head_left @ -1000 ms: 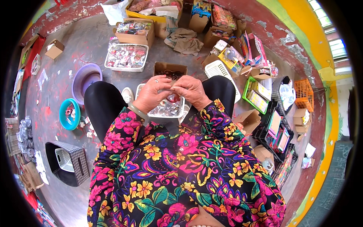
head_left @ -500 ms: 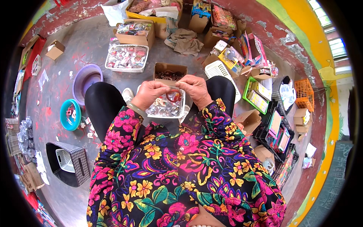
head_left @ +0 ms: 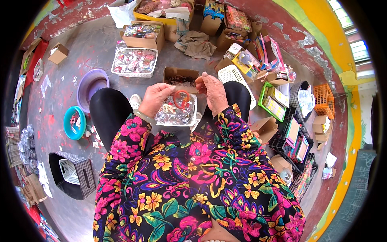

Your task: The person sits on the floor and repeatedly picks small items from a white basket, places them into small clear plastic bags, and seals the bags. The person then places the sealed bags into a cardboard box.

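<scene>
Red-orange ring (head_left: 175,100) is up in front of me, over the white basket between my knees, near its far end. My left hand (head_left: 154,98) is clamped on it or on something thin attached to it, thumb to fingers; can't tell which. Right hand (head_left: 215,93) is apart from the left, palm turned inward, thumb lifted clear of the curled fingers. Pale bracelet (head_left: 144,116) on my left wrist. Black-clad knees (head_left: 109,99) bent out on both sides.

Below the ring: white basket (head_left: 196,109), filled with small clear-looking packets (head_left: 173,117), too small to sort out. Just past it, open small carton (head_left: 185,88) with dark reddish-brown pieces inside.

Left on the grey floor (head_left: 94,50): teal basin (head_left: 83,131) with a few bits in it, purple basin (head_left: 86,84) beyond. Right: white perforated tray (head_left: 237,76) by my knee, green crate (head_left: 262,97) holding boxes farther out.

Farther ahead: second white basket (head_left: 133,74) full of packets, brown cloth heap (head_left: 197,44), packed carton (head_left: 139,42). Last, peeling red wall (head_left: 84,15).
</scene>
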The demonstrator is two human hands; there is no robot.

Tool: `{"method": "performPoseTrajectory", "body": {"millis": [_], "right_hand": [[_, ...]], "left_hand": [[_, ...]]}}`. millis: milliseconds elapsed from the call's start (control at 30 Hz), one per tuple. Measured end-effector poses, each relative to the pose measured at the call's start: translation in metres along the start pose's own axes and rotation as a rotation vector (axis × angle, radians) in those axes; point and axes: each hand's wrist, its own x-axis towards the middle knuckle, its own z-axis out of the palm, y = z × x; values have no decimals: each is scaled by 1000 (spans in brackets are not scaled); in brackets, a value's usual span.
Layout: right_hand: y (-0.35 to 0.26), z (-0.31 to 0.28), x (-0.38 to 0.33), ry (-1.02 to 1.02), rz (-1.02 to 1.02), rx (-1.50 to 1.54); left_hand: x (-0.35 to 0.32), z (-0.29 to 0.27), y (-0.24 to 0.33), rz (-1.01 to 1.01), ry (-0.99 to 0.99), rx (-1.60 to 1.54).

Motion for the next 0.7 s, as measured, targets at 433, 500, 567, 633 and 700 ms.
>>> {"method": "performPoseTrajectory", "body": {"millis": [433, 500, 567, 633, 700], "right_hand": [[-2, 9, -5, -220, 64, -177], [-6, 10, -4, -211, 43, -175], [-11, 8, 2, -202, -1, -189], [-13, 3, 9, -113, 41, -145], [-16, 2, 14, -52, 56, -93]], "left_hand": [[4, 0, -7, 74, -33, -12], [1, 1, 0, 71, 13, -6], [-2, 2, 6, 49, 117, 11], [-2, -5, 7, -13, 168, -81], [-2, -7, 9, -79, 162, -163]]}}
